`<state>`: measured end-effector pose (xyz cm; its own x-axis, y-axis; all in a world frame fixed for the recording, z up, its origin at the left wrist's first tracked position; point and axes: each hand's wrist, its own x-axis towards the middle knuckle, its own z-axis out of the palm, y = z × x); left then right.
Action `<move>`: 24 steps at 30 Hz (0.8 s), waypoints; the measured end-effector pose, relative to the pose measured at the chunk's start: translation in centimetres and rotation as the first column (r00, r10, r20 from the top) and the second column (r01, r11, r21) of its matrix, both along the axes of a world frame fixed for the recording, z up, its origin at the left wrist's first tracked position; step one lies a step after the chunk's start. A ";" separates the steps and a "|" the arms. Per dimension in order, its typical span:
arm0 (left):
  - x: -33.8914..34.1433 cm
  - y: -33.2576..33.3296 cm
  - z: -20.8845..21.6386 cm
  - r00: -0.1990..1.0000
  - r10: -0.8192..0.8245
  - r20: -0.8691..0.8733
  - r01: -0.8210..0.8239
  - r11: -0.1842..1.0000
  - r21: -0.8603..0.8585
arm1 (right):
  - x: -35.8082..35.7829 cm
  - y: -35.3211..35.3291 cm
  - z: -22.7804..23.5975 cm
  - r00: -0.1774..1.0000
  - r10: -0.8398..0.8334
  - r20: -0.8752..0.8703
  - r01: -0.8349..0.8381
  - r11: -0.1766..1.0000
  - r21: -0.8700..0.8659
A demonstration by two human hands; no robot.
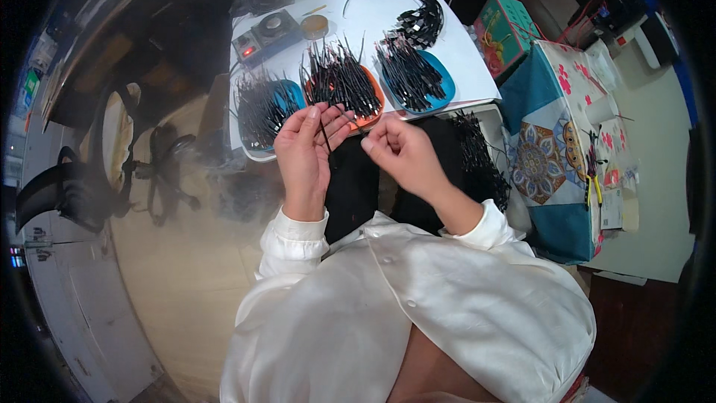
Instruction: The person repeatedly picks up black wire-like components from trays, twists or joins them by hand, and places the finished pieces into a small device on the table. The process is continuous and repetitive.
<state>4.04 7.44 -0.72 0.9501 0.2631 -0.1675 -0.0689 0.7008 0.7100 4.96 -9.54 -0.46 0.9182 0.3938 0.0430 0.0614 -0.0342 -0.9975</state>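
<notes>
Fingers [339, 127] of the left hand [304, 157] hold a thin black cable [327, 138] above the lap [354, 198]; right hand [406, 155] bunched narrow (any hold, can't tell). Probably light, bendy; best pinched mid-length.

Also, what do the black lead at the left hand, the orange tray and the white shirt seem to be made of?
Black lead: probably plastic- or rubber-covered wire, from its thin, even length; finish unclear.
Orange tray: likely moulded plastic, smooth, from its uniform colour and rounded rim.
White shirt: satin-like fabric, with soft sheen and folds; fibre unclear.
</notes>
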 end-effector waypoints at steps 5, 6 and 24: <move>-1.2 -2.4 1.7 0.994 -0.034 0.103 0.032 0.999 0.020 | -3.0 -0.4 -0.1 0.940 -0.035 0.339 0.135 0.952 -0.275; -1.5 -2.7 2.0 0.997 -0.026 0.072 0.021 0.998 0.060 | -3.3 -0.6 -0.1 0.941 -0.024 0.337 0.134 0.942 -0.307; -6.7 -6.5 3.9 0.956 -0.218 0.199 0.138 0.927 0.349 | -1.9 -3.4 4.7 0.990 0.003 0.140 -0.032 0.978 0.206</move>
<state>-2.65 0.96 3.15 0.9879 0.0883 0.1276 -0.1538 0.4471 0.8812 3.10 -12.98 4.28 0.8906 0.3788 0.2517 0.1981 0.1751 -0.9644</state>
